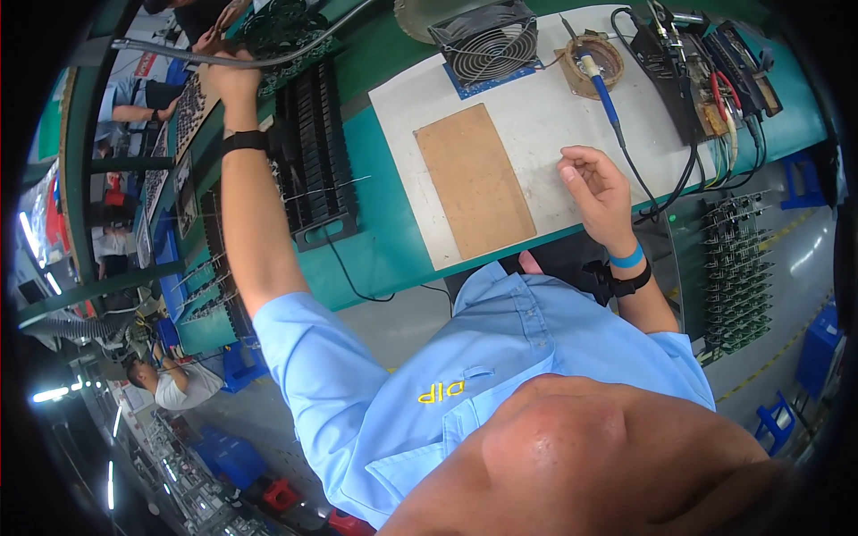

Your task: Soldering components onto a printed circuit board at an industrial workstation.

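My left hand (234,82) reaches to the far left, beside a board (198,112) covered with small dark parts and a pile of dark green pieces (284,37). A grey metal bar crosses in front of its fingers, so what they hold, if anything, is hidden. Over the right part of the white work sheet (402,116), my right hand (597,192) hovers with loosely curled fingers, thumb apart, and nothing visible in it. Between my hands a brown rectangular board (474,179) lies flat. Beyond my right hand a blue-handled soldering iron (601,85) rests in a round holder (592,67).
A black slotted rack (313,147) stands left of the sheet. A fan (487,49) is at the back; cabled equipment (693,80) stands at the right. Circuit boards fill a rack (737,272) beyond the table's right front. Other people (179,382) work at the left.
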A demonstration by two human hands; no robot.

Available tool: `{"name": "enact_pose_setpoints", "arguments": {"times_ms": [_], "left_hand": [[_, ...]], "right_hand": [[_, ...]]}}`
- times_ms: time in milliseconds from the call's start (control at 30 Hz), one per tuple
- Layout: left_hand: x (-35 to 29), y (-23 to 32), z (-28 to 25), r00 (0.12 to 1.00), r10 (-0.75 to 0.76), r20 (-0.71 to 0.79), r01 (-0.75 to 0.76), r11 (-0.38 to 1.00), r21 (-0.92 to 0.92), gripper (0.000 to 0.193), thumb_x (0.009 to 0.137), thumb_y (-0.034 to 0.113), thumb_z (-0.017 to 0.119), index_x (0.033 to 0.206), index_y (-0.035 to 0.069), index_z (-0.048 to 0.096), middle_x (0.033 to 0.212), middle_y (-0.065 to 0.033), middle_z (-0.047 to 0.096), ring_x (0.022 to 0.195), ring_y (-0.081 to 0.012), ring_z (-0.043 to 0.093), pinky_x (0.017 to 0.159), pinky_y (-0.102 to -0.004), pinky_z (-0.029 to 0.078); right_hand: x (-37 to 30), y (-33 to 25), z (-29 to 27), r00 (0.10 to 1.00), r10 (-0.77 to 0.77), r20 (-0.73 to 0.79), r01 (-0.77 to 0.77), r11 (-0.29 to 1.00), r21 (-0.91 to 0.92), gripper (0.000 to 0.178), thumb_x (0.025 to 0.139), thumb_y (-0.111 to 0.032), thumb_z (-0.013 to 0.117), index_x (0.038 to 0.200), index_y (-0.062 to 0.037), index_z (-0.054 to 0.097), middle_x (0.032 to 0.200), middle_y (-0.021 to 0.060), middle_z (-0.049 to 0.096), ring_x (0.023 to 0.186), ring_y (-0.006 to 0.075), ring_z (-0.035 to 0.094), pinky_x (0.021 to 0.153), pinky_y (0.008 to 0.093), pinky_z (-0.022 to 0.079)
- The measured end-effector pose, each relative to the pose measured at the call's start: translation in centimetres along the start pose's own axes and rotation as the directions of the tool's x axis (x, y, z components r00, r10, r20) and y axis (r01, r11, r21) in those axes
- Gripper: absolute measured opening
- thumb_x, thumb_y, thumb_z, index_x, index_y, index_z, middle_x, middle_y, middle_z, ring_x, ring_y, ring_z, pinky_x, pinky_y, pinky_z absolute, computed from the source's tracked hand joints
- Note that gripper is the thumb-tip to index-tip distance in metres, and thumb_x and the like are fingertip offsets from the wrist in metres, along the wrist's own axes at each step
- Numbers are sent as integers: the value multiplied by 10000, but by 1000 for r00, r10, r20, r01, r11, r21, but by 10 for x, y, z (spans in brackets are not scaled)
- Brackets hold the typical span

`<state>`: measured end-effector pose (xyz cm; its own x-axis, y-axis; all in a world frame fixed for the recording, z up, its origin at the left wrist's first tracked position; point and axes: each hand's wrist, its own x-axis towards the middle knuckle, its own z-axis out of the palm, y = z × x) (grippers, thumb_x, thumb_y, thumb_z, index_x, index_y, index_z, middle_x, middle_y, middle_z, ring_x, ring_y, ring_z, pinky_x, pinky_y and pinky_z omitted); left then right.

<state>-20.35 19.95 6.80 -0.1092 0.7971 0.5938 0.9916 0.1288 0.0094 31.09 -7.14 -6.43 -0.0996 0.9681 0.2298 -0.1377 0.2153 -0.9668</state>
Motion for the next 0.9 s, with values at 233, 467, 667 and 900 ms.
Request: {"name": "enact_pose_setpoints", "arguments": {"times_ms": [233,467,667,900], "left_hand": [[-74,-5,32,817,-568,98,155,53,-987,269,996,28,595,1254,-16,534,1057,-111,714,902,-179,651,815,-333,535],[-212,116,-139,899,-353,260,173,-259,-950,279,1060,102,608,1297,0,500,1074,-177,690,953,-265,697,817,-367,609],[-306,-1,-238,804,-566,-182,198,544,-816,178,1070,186,639,1115,24,580,885,-74,667,738,-137,662,661,-288,572],[-346,-248,-291,464,-884,-64,820,455,-347,451,998,447,724,994,9,618,777,-57,632,652,-135,637,527,-248,446]], "right_hand": [[3,4,2,999,-33,11,34,998,-60,277,1036,-36,644,1302,38,621,1109,66,683,1020,113,630,904,258,506],[1,15,-9,1000,-4,-30,2,997,-76,285,1049,-60,631,1315,43,619,1101,77,696,966,119,640,882,264,520],[5,14,-6,1000,-17,23,20,993,-120,283,1058,-79,624,1313,43,619,1093,77,697,943,116,630,870,261,518],[8,15,-5,999,-31,32,35,989,-144,278,1068,-95,617,1307,48,622,1088,70,697,951,108,623,873,260,513]]}}
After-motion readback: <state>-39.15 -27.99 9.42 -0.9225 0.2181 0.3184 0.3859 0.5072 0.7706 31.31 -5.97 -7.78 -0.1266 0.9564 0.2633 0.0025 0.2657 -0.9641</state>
